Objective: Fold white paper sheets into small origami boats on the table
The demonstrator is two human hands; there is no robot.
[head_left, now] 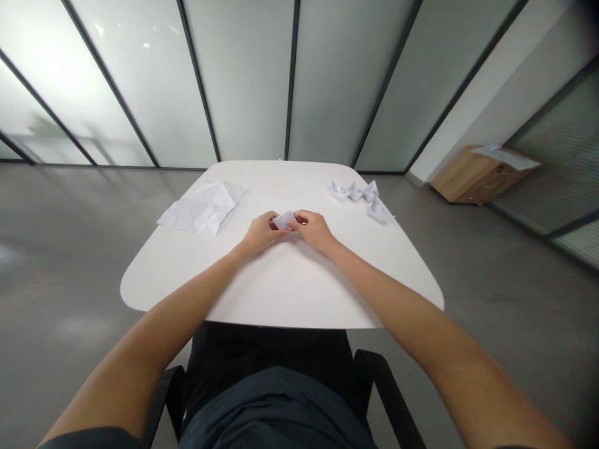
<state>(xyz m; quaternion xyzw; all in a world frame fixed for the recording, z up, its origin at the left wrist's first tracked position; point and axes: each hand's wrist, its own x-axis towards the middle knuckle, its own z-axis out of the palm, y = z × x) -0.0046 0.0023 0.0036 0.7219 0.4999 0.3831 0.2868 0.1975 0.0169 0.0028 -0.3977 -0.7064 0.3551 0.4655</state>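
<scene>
Between my two hands, just above the middle of the white table [299, 293], is a small piece of folded white paper [284, 220] with a pointed top. My left hand [262, 233] grips its left side, thumb toward me and fingers curled behind. On the right side, my right hand [314, 229] pinches it between thumb and fingers. The fingers partly cover the paper, so its lower folds are hidden.
Creased white paper sheets [201, 207] lie at the table's left edge. Several folded paper boats [358, 193] stand close together at the far right. A wooden box [477, 176] sits on the floor beyond the table, by frosted glass panels [243, 81].
</scene>
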